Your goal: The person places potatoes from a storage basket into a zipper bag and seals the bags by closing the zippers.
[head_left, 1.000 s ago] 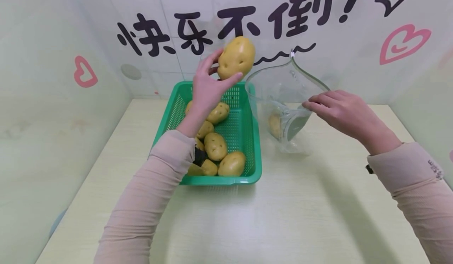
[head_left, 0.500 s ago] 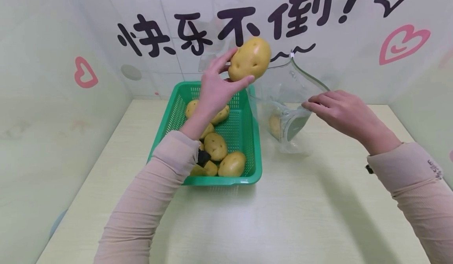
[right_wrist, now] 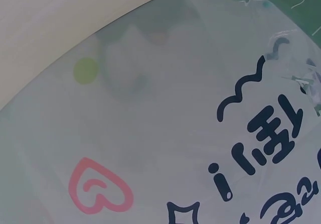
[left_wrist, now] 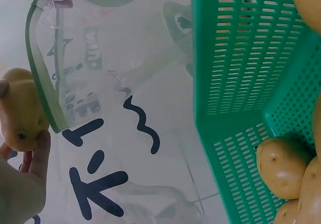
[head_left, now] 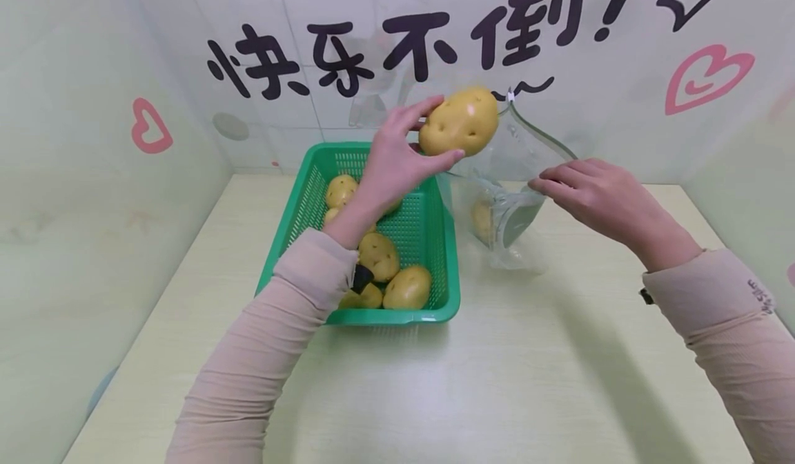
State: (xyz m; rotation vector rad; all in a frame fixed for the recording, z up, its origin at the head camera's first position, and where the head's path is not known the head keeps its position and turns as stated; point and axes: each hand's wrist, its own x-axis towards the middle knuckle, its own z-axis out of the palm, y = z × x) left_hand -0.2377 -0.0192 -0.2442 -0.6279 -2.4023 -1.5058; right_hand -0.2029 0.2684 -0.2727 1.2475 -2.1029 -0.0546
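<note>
Over pale tabletop [head_left: 497,367], gripping potato [head_left: 461,122] in left hand [head_left: 397,150] above green basket's [head_left: 452,257] far right corner, pinching clear bag [head_left: 497,184] in right hand [head_left: 596,198], right of basket; looks like bag-loading, so next hold bag wide, lower potato in.

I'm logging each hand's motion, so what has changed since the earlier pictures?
The left hand has carried its potato rightward and slightly down, toward the bag. Nothing was let go. The right hand still grips the bag's edge; the basket stayed put.
</note>
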